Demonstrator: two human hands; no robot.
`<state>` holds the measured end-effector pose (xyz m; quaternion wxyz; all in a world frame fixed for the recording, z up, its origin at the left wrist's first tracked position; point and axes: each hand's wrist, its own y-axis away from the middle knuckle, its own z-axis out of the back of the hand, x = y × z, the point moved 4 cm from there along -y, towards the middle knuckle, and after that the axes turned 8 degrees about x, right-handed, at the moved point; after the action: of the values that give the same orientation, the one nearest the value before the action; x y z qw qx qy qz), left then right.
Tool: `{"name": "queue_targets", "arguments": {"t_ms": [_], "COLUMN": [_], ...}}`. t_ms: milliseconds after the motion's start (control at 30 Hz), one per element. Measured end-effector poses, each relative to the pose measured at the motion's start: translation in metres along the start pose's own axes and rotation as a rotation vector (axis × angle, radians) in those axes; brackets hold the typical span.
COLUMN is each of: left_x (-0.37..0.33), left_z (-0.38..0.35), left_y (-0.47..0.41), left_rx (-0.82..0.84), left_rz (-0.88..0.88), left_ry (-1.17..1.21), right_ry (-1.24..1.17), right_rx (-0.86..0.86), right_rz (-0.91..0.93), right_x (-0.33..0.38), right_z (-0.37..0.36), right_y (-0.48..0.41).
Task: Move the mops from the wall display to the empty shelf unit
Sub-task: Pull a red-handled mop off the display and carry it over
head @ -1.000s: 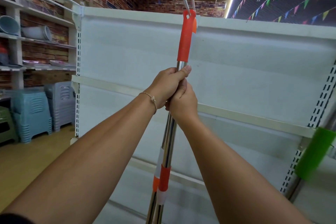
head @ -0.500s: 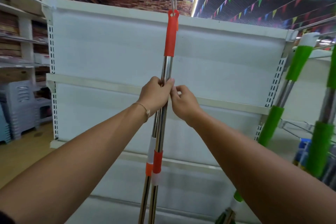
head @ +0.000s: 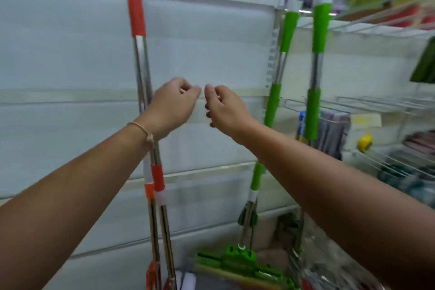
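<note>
Placed mops: two long orange-and-steel mops (head: 141,59) stand upright, side by side, against the back panel of the white metal shelf unit (head: 70,54). Their orange grips are up at its top edge and their heads are down near the floor.
Left hand: the left hand (head: 173,103) hovers just right of those poles, fingers (head: 188,88) loosely curled and holding nothing (a pole runs behind the wrist with its cord bracelet (head: 141,128); I can't tell if they touch).
Right hand: the right hand (head: 226,108) hangs just beside the left, fingers loosely curled too, with nothing in them.
Mops left to fetch: a green-gripped steel mop (head: 274,99) leans at the shelf unit's right upright. A second green mop (head: 314,106) stands beyond it by the wire rack (head: 376,103).
Key relation: both green poles lie to the right of the fingers, with their long axes near vertical and the nearer one tilted a little. The right hand is the closer, so I'd judge it leads the next reach.
Writing: none readable; a pale tag (head: 364,120) on the rack is blurred.
</note>
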<state>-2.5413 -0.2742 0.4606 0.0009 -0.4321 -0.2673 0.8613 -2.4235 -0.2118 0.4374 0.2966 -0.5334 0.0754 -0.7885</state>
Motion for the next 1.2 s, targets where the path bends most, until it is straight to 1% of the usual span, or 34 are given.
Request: {"name": "queue_targets", "arguments": {"t_ms": [167,333,600,800,900,1033,1200], "left_x": [-0.031,-0.074,-0.152,-0.218,-0.247,-0.28,-0.33], "left_z": [-0.05,-0.107,-0.207,-0.287,-0.326,-0.382,-0.46], "left_y": [-0.007,-0.007,0.019,0.042,0.053,0.063,0.082], "left_rx": [0.124,0.261,0.427,0.543,0.583,0.64,0.706], "left_rz": [-0.065,-0.158,-0.292,-0.364,-0.392,-0.4,-0.405], "left_ry": [0.108,0.184,0.269,0.332,0.345,0.365,0.372], "right_ry": [0.009,0.065,0.111,0.085,0.125,0.128,0.193], "right_rx": [-0.115,-0.287,-0.478,-0.536,-0.573,-0.605,-0.635], "right_rz": [-0.075,-0.11,-0.157,-0.203,-0.219,-0.235,-0.268], "right_x": [-0.021,-0.033,-0.058,-0.08,-0.092,-0.108,-0.134], "right_z": [0.055,0.123,0.232,0.313,0.355,0.412,0.485], "right_y": [0.024,0.052,0.118,0.171,0.197,0.23,0.269]}}
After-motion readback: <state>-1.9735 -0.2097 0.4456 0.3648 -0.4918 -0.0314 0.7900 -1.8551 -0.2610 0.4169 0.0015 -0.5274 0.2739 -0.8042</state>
